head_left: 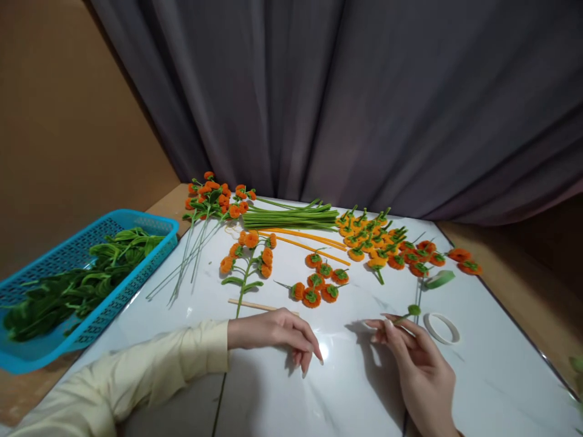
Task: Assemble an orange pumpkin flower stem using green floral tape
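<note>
My right hand pinches a thin green stem that ends in a small fuzzy green knob, held just above the white tabletop. My left hand hovers over the middle of the table, fingers loosely bent and apart, with nothing visible in them. Behind my left wrist lies a flower stalk with several orange blooms and green leaves, and a thin wooden stick crosses near its lower end. Several loose orange flower heads with green backs lie between and beyond my hands.
A blue basket of green leaves stands left. Green stems, orange strips, yellow flower heads and finished orange flowers line the back. Right are a green tape roll and a white ring. A grey curtain hangs behind.
</note>
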The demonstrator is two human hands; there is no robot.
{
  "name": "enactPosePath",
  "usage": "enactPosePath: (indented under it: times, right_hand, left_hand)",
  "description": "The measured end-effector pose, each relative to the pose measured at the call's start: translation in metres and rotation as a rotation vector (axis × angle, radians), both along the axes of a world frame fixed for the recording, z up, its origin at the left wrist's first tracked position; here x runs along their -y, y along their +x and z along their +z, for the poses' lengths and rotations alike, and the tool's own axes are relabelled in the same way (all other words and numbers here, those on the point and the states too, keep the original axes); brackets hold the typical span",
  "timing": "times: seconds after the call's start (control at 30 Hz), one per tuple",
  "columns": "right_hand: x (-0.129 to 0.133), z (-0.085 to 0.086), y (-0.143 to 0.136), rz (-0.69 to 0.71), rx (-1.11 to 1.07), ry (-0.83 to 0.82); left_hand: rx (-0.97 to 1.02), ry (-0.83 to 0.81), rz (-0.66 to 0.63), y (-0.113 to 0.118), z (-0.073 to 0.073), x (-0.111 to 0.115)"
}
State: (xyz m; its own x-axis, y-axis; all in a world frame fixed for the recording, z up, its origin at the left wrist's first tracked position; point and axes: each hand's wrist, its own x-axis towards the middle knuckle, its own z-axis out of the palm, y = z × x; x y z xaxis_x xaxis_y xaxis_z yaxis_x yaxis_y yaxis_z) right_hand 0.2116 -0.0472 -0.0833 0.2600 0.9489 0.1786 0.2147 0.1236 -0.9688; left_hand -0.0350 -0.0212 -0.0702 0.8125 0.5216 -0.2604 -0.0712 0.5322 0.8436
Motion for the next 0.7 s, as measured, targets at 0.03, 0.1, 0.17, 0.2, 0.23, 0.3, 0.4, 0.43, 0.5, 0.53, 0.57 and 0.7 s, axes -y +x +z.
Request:
enactPosePath:
  times: [0.03,0.1,0.17,0.2,0.23,0.3,0.4,0.43,0.5,0.53,0.57,0.7]
  right_hand:
    - [0.0006,-0.0004,0.0006,-0.006,0.036,0.022]
    - [0.0020,-0.0009,0.0021,-0.004,0.121,0.065]
    - [0.0035,-0.0009,0.0037,0.017,0.205,0.106]
    - [0.0042,-0.0007,0.0044,0.032,0.242,0.123]
    - [0.0048,-0.0003,0.0050,0.049,0.274,0.140]
    - [0.0058,0.0006,0.0059,0.086,0.321,0.164]
    - [0.0062,0.0009,0.0065,0.138,0.354,0.184]
    - [0.0060,0.0005,0.0065,0.151,0.360,0.179]
    - [0.0054,-0.0013,0.0062,0.164,0.361,0.150]
    - [0.0051,-0.0025,0.0059,0.159,0.348,0.132]
    - [0.0049,-0.0037,0.0056,0.150,0.327,0.113]
    - [0.0058,-0.0068,0.0043,0.119,0.167,0.055]
  left_hand:
    - [0.001,0.000,-0.001,0.0003,0.0003,-0.0001]
    - [-0.003,0.002,-0.002,0.0012,0.0005,-0.0002]
    - [-0.013,0.002,-0.003,0.0022,-0.0004,-0.0003]
    - [-0.019,0.000,-0.005,0.0026,-0.0012,-0.0003]
    - [-0.026,-0.003,-0.008,0.0030,-0.0022,-0.0003]
    - [-0.034,-0.009,-0.011,0.0034,-0.0041,-0.0002]
    - [-0.046,-0.007,-0.012,0.0034,-0.0053,0.0000]
    - [-0.052,-0.005,-0.012,0.0033,-0.0050,0.0000]
    - [-0.060,-0.007,-0.014,0.0031,-0.0038,0.0002]
    - [-0.063,-0.008,-0.016,0.0030,-0.0030,0.0002]
    - [-0.065,-0.008,-0.017,0.0029,-0.0024,0.0003]
    - [-0.076,0.007,-0.017,0.0024,-0.0012,0.0007]
